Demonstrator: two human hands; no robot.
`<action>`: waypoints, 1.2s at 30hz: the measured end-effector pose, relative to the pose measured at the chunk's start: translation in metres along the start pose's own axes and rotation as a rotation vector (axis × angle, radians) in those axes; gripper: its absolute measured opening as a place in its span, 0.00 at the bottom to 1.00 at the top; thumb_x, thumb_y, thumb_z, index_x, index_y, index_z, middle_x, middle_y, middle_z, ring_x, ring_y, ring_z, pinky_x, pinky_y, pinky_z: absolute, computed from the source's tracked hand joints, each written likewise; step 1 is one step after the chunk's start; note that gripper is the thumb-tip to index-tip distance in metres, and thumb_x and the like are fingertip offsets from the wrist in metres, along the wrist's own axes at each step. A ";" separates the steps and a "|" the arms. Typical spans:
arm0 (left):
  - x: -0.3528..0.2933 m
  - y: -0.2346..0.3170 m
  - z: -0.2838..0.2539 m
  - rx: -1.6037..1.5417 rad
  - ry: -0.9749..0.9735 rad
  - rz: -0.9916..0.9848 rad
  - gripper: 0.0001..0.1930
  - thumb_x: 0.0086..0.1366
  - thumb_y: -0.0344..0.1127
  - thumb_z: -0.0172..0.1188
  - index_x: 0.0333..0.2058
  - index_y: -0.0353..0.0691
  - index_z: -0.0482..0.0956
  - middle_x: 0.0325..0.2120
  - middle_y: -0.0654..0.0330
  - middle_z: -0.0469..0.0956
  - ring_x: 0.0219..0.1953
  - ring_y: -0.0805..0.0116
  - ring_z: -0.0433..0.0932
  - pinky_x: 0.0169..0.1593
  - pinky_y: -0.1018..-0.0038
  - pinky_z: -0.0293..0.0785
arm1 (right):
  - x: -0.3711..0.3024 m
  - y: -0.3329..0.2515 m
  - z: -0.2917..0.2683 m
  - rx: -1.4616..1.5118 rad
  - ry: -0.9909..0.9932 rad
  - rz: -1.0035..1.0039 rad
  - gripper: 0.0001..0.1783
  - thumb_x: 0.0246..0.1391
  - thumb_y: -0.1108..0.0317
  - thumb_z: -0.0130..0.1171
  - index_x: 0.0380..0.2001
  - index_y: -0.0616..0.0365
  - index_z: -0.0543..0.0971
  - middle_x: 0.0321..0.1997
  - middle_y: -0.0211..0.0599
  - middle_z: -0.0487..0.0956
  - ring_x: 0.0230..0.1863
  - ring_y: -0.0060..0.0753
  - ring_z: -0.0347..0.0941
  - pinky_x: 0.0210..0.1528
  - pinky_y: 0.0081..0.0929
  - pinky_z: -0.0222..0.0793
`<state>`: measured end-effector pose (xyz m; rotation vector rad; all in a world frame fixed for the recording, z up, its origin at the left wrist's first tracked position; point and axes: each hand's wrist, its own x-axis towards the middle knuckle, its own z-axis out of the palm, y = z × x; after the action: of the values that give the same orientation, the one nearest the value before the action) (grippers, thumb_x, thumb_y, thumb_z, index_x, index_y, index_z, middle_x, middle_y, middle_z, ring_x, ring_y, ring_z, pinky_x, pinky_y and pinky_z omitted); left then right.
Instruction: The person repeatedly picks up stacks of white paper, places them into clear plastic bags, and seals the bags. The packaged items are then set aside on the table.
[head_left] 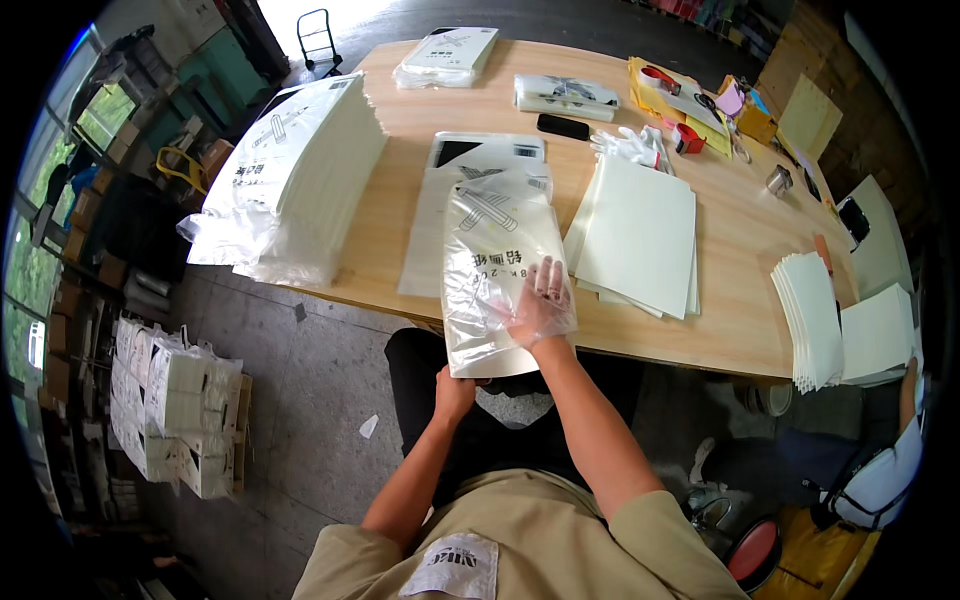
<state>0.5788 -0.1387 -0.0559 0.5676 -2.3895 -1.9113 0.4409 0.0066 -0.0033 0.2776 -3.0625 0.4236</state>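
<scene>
A clear plastic bag [485,260] with dark print and pale sheets in it lies at the table's near edge, its lower end overhanging. My left hand [455,394] is closed at the bag's near left corner; its fingertips are partly hidden. My right hand [541,300] lies on the right side of the bag, fingers stretched out, with clear film seemingly over them. Beneath the bag are more flat printed bags [425,245]. Right of it rests a loose stack of cream paper sheets [640,225].
A tall stack of filled bags [300,180] stands at the table's left. Farther back are a smaller pile [450,52], a black phone [563,126], white gloves [632,147] and red tape [688,139]. Another person [880,470] holds paper sheets [810,320] at the right.
</scene>
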 end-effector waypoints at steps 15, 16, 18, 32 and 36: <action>-0.015 0.045 -0.032 -0.040 0.045 0.200 0.16 0.64 0.19 0.47 0.47 0.33 0.79 0.27 0.56 0.82 0.29 0.73 0.80 0.35 0.72 0.77 | -0.060 0.027 -0.017 0.345 0.103 -0.271 0.43 0.54 0.57 0.65 0.68 0.63 0.60 0.73 0.55 0.58 0.75 0.58 0.50 0.74 0.46 0.48; -0.026 0.040 -0.031 -0.110 0.047 0.175 0.15 0.64 0.19 0.47 0.46 0.33 0.79 0.26 0.57 0.82 0.28 0.73 0.80 0.34 0.73 0.77 | -0.081 0.027 -0.034 0.365 0.123 -0.353 0.43 0.54 0.57 0.65 0.68 0.63 0.60 0.73 0.55 0.58 0.74 0.57 0.51 0.74 0.45 0.50; -0.025 0.032 -0.033 -0.200 -0.046 0.084 0.16 0.67 0.19 0.47 0.50 0.31 0.78 0.30 0.56 0.84 0.35 0.72 0.83 0.39 0.73 0.81 | -0.108 0.040 -0.035 0.456 -0.155 -0.274 0.26 0.55 0.66 0.63 0.56 0.63 0.74 0.66 0.57 0.67 0.71 0.56 0.58 0.68 0.46 0.58; -0.036 0.049 -0.025 -0.247 -0.104 0.052 0.12 0.74 0.24 0.43 0.47 0.28 0.76 0.32 0.55 0.84 0.36 0.67 0.85 0.41 0.72 0.83 | -0.158 0.028 0.020 1.999 -0.286 0.899 0.19 0.62 0.60 0.60 0.51 0.59 0.73 0.40 0.41 0.81 0.30 0.36 0.79 0.31 0.29 0.74; -0.049 0.100 -0.049 0.113 0.025 0.315 0.11 0.69 0.20 0.46 0.44 0.30 0.76 0.27 0.54 0.84 0.32 0.65 0.85 0.39 0.72 0.82 | -0.152 -0.008 -0.033 1.836 -0.043 0.601 0.16 0.61 0.74 0.56 0.52 0.66 0.71 0.40 0.45 0.80 0.24 0.36 0.79 0.26 0.28 0.76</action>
<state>0.6105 -0.1526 0.0608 0.1990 -2.4091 -1.6393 0.5926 0.0341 0.0215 -0.6241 -1.6168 2.8864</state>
